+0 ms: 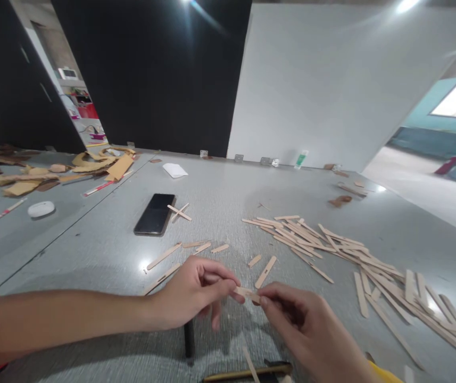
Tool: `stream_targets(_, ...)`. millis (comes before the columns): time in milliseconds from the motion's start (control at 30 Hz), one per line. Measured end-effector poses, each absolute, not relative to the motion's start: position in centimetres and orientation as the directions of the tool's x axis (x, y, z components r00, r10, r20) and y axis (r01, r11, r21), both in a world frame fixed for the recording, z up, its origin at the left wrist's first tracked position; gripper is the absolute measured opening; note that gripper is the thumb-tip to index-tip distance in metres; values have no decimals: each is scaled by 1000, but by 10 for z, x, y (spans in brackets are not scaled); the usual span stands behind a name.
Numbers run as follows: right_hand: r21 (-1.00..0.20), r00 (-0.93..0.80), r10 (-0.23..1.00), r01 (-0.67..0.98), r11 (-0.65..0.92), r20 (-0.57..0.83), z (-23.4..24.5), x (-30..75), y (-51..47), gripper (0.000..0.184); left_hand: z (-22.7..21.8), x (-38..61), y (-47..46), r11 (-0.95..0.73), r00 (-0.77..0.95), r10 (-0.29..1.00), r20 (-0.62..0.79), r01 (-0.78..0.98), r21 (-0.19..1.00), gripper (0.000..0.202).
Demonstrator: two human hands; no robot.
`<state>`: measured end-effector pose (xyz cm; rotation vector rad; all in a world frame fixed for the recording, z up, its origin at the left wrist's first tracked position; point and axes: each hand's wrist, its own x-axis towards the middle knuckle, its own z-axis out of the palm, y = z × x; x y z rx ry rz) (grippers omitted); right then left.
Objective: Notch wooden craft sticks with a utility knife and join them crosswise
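My left hand and my right hand meet low in the middle of the head view. Both pinch the ends of a short piece of wooden stick, held just above the grey table. Cut stick pieces lie on the table right behind my fingers. A black pen-like tool lies under my left hand.
A big scatter of long wooden sticks covers the right side. A black phone lies at mid-left with crossed sticks beside it. Cardboard scraps and a white oval object sit far left. A dark-and-yellow tool lies at the near edge.
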<state>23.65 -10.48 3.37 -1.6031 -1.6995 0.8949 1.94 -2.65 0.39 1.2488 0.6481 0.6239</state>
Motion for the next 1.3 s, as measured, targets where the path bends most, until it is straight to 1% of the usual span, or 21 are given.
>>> stream_targets(167, -824, -53, 998, 566, 3, -33, 38, 235, -105, 33, 5, 19, -32, 183, 656, 748, -102, -56, 981, 38)
stream_targets(300, -835, -99, 993, 550, -1, -67, 38, 237, -104, 34, 6, 20, -32, 175, 653, 750, -101, -49, 983, 38)
stream_targets(533, -840, -106, 992, 543, 3, -65, 40, 239, -103, 33, 7, 19, -31, 160, 655, 750, -95, -40, 986, 39)
stream_targets(633, -843, -132, 987, 537, -5, -90, 43, 241, -102, 33, 6, 18, -32, 146, 660, 746, -89, -32, 989, 40)
stream_targets(833, -807, -178, 980, 589, 38, -84, 47, 242, -100, 38, 5, 19, -31, 90, 671, 737, -79, 19, 996, 40)
stream_targets(900, -754, -181, 982, 652, 74, -60, 57, 247, -97, 39, 6, 19, -31, 52, 673, 735, -79, 60, 997, 36)
stream_targets(933, -710, -170, 985, 695, 109, -15, 63, 253, -96, 39, 6, 19, -32, 25, 674, 734, -78, 88, 996, 32)
stream_targets(967, -645, -146, 988, 751, 138, 42, 71, 261, -95, 38, 7, 18, -32, -9, 677, 732, -77, 123, 992, 28)
stream_targets(1000, -567, -109, 983, 806, 173, 145, 78, 271, -95, 39, 8, 18, -32, -49, 680, 729, -75, 162, 986, 22)
stream_targets(1033, -476, -114, 964, 852, 219, 239, 84, 282, -97, 39, 9, 17, -33, -97, 687, 723, -72, 204, 974, 18)
stream_targets(1100, -316, -153, 951, 919, 238, 270, 88, 306, -105, 35, 10, 15, -34, -209, 707, 705, -54, 280, 937, 18)
stream_targets(1133, -263, -174, 954, 935, 237, 243, 86, 318, -113, 32, 11, 14, -34, -273, 718, 695, -35, 309, 911, 20)
stream_targets(1167, -239, -171, 960, 945, 224, 223, 80, 328, -121, 30, 11, 13, -34, -340, 728, 685, -8, 330, 881, 21)
stream_targets(1200, -239, -174, 969, 947, 214, 175, 72, 337, -131, 28, 11, 12, -34, -409, 739, 673, 27, 341, 846, 21)
stream_targets(1233, -239, -180, 969, 947, 217, 166, 63, 344, -141, 28, 11, 11, -33, -474, 750, 658, 66, 345, 810, 20)
stream_targets(1267, -233, -175, 977, 952, 199, 120, 52, 349, -151, 29, 11, 11, -32, -531, 762, 640, 102, 343, 775, 18)
stream_targets(1300, -235, -167, 979, 953, 190, 117, 42, 353, -159, 30, 11, 10, -30, -579, 774, 619, 132, 336, 743, 17)
